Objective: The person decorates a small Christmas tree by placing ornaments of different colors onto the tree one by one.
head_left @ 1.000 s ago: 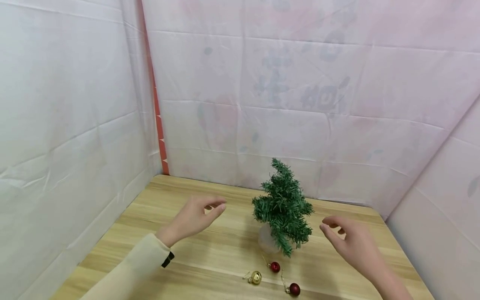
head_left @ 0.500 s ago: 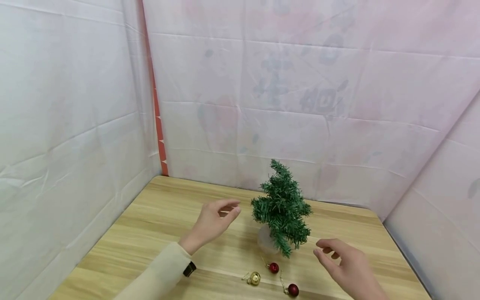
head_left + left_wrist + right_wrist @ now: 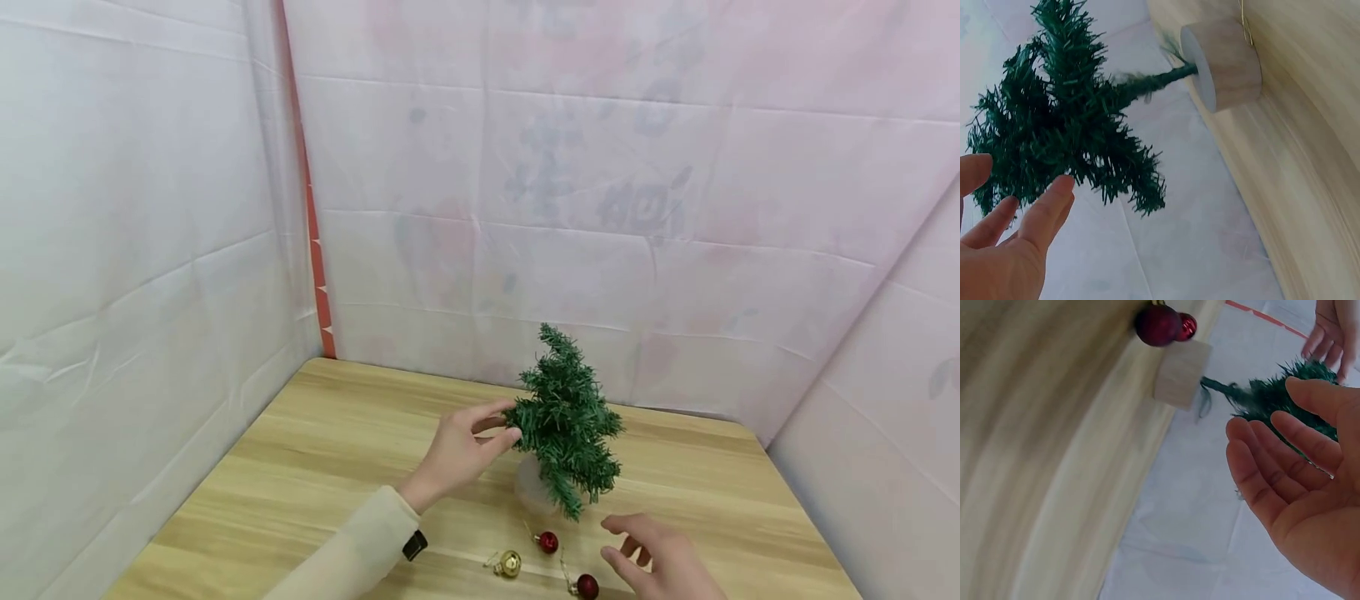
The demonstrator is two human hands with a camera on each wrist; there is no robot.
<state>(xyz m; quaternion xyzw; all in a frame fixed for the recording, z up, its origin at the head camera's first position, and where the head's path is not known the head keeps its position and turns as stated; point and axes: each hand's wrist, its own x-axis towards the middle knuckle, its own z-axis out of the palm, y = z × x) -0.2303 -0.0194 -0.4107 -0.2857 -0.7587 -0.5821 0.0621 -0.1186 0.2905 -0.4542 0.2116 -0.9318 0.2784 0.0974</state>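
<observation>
A small green artificial Christmas tree (image 3: 566, 417) stands on a round pale base (image 3: 1229, 65), its tip bent to the left. At its left side is my left hand (image 3: 461, 454), fingers spread and reaching its branches; whether they touch cannot be told. My right hand (image 3: 656, 554) hovers at the front right of the tree, fingers loosely bent around nothing. In front of the base lie a small red bauble (image 3: 548, 542), a gold bauble (image 3: 510, 564) and a darker red bauble (image 3: 587, 587), each with a gold string. The darker one is just left of my right hand.
The wooden tabletop (image 3: 300, 467) is bounded by white cloth walls at the back (image 3: 420, 258), left (image 3: 135, 250) and right (image 3: 900, 400). A red strip (image 3: 315, 250) runs up the back left corner. A dark band (image 3: 415, 545) circles my left wrist.
My left hand has moved right, up to the tree's branches. The right hand has come left and nearer, toward the darker red bauble. Tree and baubles stay in place.
</observation>
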